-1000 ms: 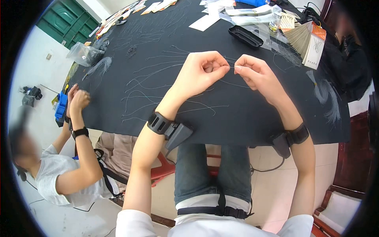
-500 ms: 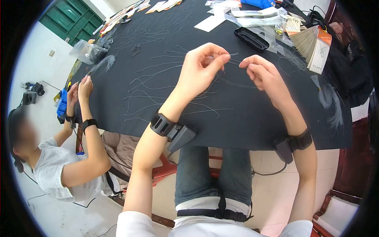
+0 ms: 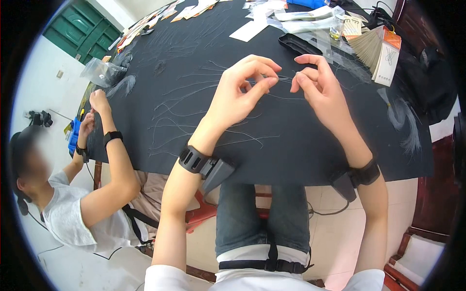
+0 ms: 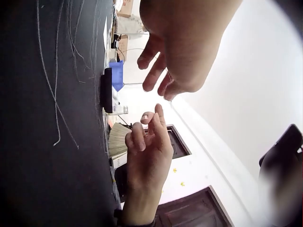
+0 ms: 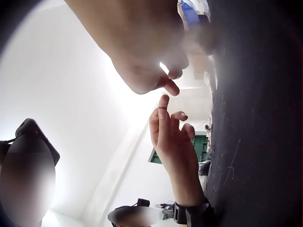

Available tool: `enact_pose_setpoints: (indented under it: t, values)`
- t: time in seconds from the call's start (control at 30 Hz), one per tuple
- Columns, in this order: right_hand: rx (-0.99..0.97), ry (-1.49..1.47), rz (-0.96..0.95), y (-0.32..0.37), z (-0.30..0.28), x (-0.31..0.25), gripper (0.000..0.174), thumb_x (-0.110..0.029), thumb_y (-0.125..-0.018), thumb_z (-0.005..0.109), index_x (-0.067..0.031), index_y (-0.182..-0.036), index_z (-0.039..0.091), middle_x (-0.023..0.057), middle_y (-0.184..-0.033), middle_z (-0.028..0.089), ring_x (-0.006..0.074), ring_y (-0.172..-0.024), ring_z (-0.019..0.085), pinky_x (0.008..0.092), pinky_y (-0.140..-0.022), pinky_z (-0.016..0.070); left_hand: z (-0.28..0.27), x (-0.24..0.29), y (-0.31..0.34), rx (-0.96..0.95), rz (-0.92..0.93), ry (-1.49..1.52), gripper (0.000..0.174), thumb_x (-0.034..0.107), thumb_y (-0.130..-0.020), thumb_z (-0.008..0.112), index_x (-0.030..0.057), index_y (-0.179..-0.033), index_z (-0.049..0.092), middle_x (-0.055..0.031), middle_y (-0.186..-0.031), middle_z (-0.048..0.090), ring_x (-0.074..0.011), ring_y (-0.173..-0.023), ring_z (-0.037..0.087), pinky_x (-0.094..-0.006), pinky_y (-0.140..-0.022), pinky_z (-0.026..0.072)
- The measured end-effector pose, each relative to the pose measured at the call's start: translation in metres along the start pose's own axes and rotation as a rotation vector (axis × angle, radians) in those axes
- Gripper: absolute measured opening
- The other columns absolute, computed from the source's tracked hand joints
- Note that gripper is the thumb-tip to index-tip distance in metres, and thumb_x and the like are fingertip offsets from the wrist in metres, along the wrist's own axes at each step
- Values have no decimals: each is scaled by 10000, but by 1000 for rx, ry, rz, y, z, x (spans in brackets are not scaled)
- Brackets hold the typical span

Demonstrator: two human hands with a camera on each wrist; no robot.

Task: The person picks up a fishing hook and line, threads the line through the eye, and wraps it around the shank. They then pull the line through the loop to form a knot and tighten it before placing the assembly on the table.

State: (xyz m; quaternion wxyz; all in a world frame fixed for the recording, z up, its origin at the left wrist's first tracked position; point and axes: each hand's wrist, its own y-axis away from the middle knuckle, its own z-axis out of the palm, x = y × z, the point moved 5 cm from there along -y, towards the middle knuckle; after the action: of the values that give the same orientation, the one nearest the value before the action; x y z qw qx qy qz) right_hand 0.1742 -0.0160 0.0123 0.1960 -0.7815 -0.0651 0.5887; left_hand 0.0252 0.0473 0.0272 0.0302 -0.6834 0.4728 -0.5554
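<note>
In the head view, my left hand [image 3: 238, 89] is raised over the black table, thumb and index finger pinching thin fishing line [image 3: 287, 99]. A short strand shows at its fingertips in the right wrist view. My right hand [image 3: 318, 85] faces it a short gap away, index finger raised and bent, thumb against the other curled fingers. The line runs across the gap to the right hand, where the fingers hide its end. Several loose grey line lengths [image 3: 194, 85] lie on the table left of and beneath the left hand.
A black open case [image 3: 299, 44], a fanned stack of cards [image 3: 374, 51] and clear plastic packets lie at the back right. A pale bundle of line [image 3: 403, 121] is near the right edge. Another person [image 3: 73, 203] sits at the left, close to a plastic bag [image 3: 102, 72].
One second ago both hands' fingertips nearly met on the line. The right hand's index finger has since lifted from the thumb, and the gap has widened somewhat. The person at left moved their hands.
</note>
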Motion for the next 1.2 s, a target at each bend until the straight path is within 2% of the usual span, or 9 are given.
enact_pose_setpoints:
  t: [0.17,0.37,0.47,0.57,0.87,1.07,1.2]
  values:
    - [51,167,-19,4,-2,-15,157,-92,-865,525,6,-982,488,86,-757,667,69,-493,514,221,-459,380,4,5,1,-49,-17,-7,49,96,-788,625,54,-811,630,-21,-989,601,-59,-719,562,-175,-474,381]
    - [-36,154,28,7,4,-10,161,-76,-861,516,14,-985,465,141,-766,662,138,-590,619,240,-495,424,8,3,2,-66,-34,-23,54,93,-785,631,50,-818,632,-21,-972,601,-60,-708,565,-173,-480,388]
    - [-57,196,-46,7,6,-9,172,-70,-858,513,19,-994,457,167,-763,656,176,-638,645,252,-515,441,10,-2,3,-79,-68,-6,40,73,-791,621,41,-814,630,-27,-938,605,-64,-676,566,-175,-480,391]
    - [-78,187,-27,8,6,-13,171,-67,-854,511,23,-989,460,167,-767,657,183,-628,644,257,-515,441,13,-3,3,-96,-59,3,32,55,-795,611,31,-810,628,-27,-895,610,-61,-659,566,-174,-475,393]
    - [-109,182,38,8,8,-13,142,-71,-852,514,22,-957,496,148,-763,660,130,-556,601,226,-479,416,11,-4,4,-32,-82,46,29,29,-778,618,16,-797,635,-27,-804,623,-41,-550,531,-166,-466,386]
    - [-127,132,18,8,7,-16,116,-87,-861,523,23,-887,548,110,-751,657,77,-556,575,205,-468,404,7,3,4,-23,-28,-32,36,12,-763,623,14,-791,645,-36,-832,626,-33,-546,527,-161,-465,392]
    - [-119,11,62,9,7,-18,111,-96,-870,519,10,-895,539,92,-772,650,68,-556,569,191,-447,402,6,8,4,47,-6,57,59,6,-756,626,19,-806,654,-50,-860,630,-57,-603,562,-159,-479,416]
